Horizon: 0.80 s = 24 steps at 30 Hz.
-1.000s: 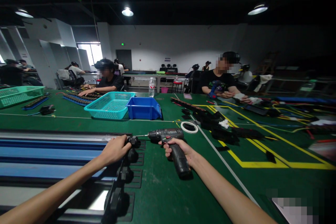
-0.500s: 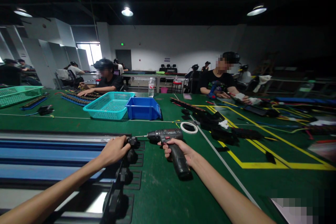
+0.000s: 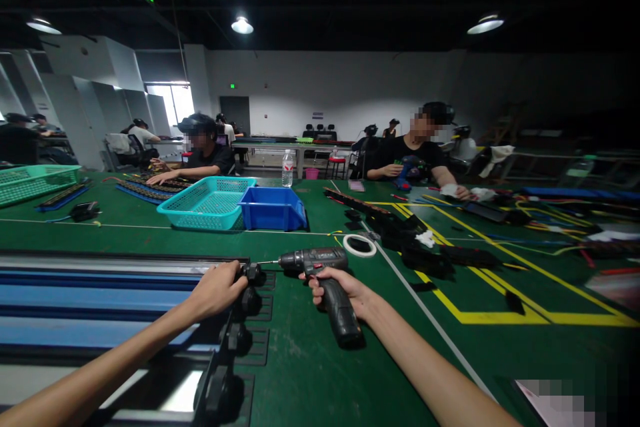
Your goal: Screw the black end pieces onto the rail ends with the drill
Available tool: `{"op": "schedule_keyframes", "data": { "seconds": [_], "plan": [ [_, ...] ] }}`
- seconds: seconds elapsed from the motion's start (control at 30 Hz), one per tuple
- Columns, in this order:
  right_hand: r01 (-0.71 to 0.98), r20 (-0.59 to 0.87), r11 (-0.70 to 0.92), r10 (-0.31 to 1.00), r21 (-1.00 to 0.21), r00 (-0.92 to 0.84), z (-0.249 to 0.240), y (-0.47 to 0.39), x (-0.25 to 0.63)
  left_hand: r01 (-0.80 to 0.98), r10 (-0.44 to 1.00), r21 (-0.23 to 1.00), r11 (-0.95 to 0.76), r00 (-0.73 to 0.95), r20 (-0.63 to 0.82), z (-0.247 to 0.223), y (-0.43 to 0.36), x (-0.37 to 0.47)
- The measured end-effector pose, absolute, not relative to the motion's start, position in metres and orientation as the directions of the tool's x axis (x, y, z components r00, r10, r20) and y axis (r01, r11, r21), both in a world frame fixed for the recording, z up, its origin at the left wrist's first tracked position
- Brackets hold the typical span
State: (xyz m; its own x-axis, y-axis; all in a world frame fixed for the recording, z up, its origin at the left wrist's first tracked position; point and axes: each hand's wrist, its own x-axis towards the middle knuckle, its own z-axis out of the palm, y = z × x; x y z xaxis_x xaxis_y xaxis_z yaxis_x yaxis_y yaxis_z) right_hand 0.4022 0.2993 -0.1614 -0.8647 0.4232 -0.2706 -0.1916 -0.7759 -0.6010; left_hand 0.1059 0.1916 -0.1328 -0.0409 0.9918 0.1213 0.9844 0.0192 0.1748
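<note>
My right hand (image 3: pixel 344 288) is wrapped round the handle of a black cordless drill (image 3: pixel 320 260), a finger at its trigger. The drill points left, and its long thin bit (image 3: pixel 266 262) reaches the black end fitting (image 3: pixel 254 272) of the farthest rail. Curled over that rail's end, my left hand (image 3: pixel 220 288) has its fingertips against the black fitting. Blue and silver rails (image 3: pixel 100 300) lie side by side under my left forearm. Each visible end carries a black knob-like fitting (image 3: pixel 239 335) with a flat slotted plate.
Beyond the rails stand a turquoise basket (image 3: pixel 210 202) and a blue bin (image 3: pixel 274 208). A white tape ring (image 3: pixel 359 246) lies behind the drill. Dark strips and wires (image 3: pixel 415 233) cover the right side around yellow table lines. Two co-workers sit across the green table (image 3: pixel 300 360).
The drill and both my hands stay nearly in place, with the bit still at the fitting. Across the table, the right co-worker's hands have moved apart, one now beside a blue drill.
</note>
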Motion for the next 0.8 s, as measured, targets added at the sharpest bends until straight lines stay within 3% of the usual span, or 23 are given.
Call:
{"op": "schedule_keyframes", "data": {
  "seconds": [0.5,0.8],
  "plan": [
    [-0.138,-0.299,-0.794,0.375,-0.592,-0.877,-0.1589,0.2975,0.4032,0.968,0.984,0.250,-0.018,-0.027,0.176,-0.1405,0.1938,0.1011],
    [-0.230,-0.274,-0.766,0.468,-0.600,-0.840,-0.1652,0.2944,0.4046,0.975,0.981,0.221,-0.019,-0.024,0.190,-0.1391,0.1906,0.1027]
  ]
}}
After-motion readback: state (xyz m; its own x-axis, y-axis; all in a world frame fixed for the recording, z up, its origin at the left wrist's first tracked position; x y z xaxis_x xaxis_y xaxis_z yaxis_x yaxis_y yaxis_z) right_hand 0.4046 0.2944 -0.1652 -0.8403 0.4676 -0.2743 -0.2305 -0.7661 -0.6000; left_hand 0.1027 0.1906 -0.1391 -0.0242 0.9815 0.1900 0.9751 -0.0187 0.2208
